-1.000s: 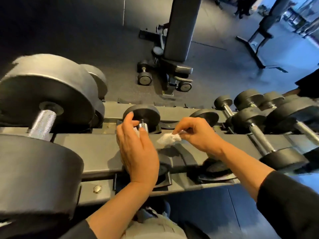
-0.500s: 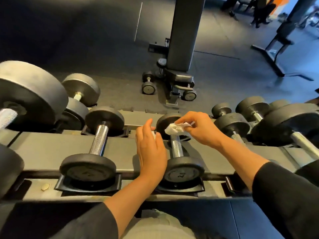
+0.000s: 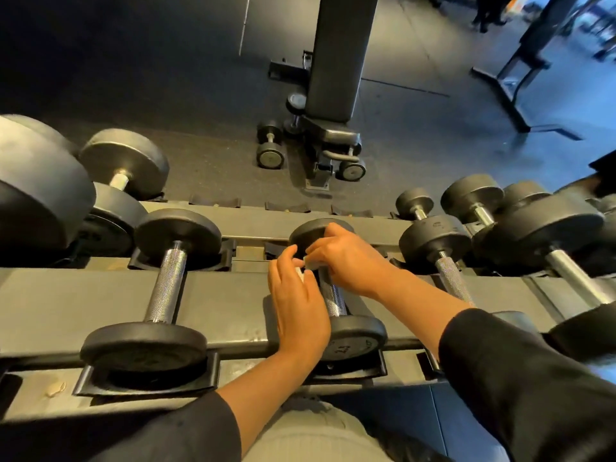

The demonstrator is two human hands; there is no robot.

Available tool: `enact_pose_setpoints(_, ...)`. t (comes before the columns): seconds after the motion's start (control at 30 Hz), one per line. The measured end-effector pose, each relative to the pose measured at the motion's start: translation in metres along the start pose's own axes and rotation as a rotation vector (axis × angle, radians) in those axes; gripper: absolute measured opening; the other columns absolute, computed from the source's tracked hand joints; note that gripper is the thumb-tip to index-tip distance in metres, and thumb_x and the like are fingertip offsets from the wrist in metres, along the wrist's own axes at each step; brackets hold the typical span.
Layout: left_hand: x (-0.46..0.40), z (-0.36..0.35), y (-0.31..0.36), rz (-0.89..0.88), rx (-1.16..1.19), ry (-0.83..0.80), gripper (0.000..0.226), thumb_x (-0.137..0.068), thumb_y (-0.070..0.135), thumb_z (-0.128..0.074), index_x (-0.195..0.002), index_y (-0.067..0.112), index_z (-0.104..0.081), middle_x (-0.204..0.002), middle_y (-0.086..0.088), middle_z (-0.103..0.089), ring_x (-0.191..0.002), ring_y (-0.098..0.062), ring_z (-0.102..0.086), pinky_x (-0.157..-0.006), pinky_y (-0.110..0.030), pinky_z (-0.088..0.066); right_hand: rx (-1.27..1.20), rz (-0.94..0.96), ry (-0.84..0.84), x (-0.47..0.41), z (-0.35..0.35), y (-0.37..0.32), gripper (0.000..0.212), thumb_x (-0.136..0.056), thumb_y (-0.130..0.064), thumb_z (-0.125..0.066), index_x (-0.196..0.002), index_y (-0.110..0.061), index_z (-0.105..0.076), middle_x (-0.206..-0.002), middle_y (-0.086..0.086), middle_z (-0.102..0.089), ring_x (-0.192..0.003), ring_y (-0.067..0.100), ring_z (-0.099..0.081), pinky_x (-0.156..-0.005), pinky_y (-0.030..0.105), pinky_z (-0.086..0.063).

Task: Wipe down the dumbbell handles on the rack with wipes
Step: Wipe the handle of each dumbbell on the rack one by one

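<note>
Nearest the camera, the near head of the small dumbbell (image 3: pixel 353 338) sits in its cradle on the front rail of the rack (image 3: pixel 83 301), with both forearms reaching over it. The knurled handle (image 3: pixel 333 300) runs near to far, its long axis roughly in line with the person's reach. The left hand (image 3: pixel 296 305) lies just left of the handle, fingers extended and close together; a corner of the white wipe (image 3: pixel 301 270) shows at its fingertips, but the grip on it cannot be confirmed. The right hand (image 3: pixel 346 258) is farther along, over the far end of the handle beside the far head, fingers curled and apparently pinching the wipe. Judgement: the wipe is being placed around the far end of the handle, so the stroke should run toward the near head. Unwiped-looking neighbours lie left (image 3: pixel 166 285) and right (image 3: pixel 453 281), parallel on the same rail.
</note>
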State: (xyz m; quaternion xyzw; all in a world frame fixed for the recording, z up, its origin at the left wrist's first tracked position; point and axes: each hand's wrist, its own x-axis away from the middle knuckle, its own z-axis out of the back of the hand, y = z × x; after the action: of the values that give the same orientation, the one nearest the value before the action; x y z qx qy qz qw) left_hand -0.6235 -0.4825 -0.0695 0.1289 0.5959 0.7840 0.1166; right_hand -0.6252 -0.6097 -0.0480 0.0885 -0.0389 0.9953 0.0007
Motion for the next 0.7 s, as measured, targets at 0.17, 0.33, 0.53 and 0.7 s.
enact_pose_setpoints(0.17, -0.002, 0.007, -0.004, 0.140, 0.255, -0.002, 0.028, -0.098, 0.009, -0.042, -0.122, 0.024, -0.043, -0.111, 0.000, -0.051, -0.094, -0.006, -0.052, -0.071, 0.000, -0.038, 0.010, -0.019, -0.095, 0.004, 0.007, -0.007, 0.031, -0.086, -0.010, -0.061, -0.114, -0.022, -0.067, -0.114, -0.009, -0.065, -0.092, 0.008, -0.028, -0.074, 0.022, -0.028)
enact_pose_setpoints(0.33, -0.013, 0.018, -0.019, 0.233, 0.271, 0.022, 0.027, -0.097, 0.008, -0.041, -0.118, 0.024, -0.043, -0.109, -0.002, -0.052, -0.090, 0.001, -0.048, -0.070, 0.000, -0.036, -0.172, -0.129, -0.211, 0.030, 0.009, -0.014, 0.032, -0.085, -0.005, -0.060, -0.109, -0.022, -0.070, -0.111, -0.008, -0.066, -0.089, 0.006, -0.034, -0.074, 0.022, -0.032)
enact_pose_setpoints(0.53, -0.011, 0.017, -0.020, 0.217, 0.313, -0.074, 0.026, -0.098, 0.010, -0.041, -0.117, 0.026, -0.041, -0.104, 0.006, -0.047, -0.092, 0.000, -0.047, -0.076, -0.008, -0.036, -0.588, -0.320, -0.375, 0.050, 0.037, -0.027, 0.030, -0.087, 0.004, -0.055, -0.101, -0.015, -0.073, -0.102, -0.011, -0.067, -0.087, -0.022, -0.049, -0.076, 0.001, -0.038)
enact_pose_setpoints(0.7, -0.004, 0.013, -0.014, 0.167, 0.333, -0.143, 0.027, -0.098, 0.009, -0.041, -0.122, 0.021, -0.043, -0.105, 0.004, -0.047, -0.094, -0.002, -0.048, -0.077, -0.005, -0.036, -0.653, -0.507, -0.140, 0.057, 0.034, -0.036, 0.034, -0.086, 0.010, -0.052, -0.101, -0.013, -0.073, -0.099, -0.012, -0.067, -0.089, -0.013, -0.056, -0.080, 0.003, -0.041)
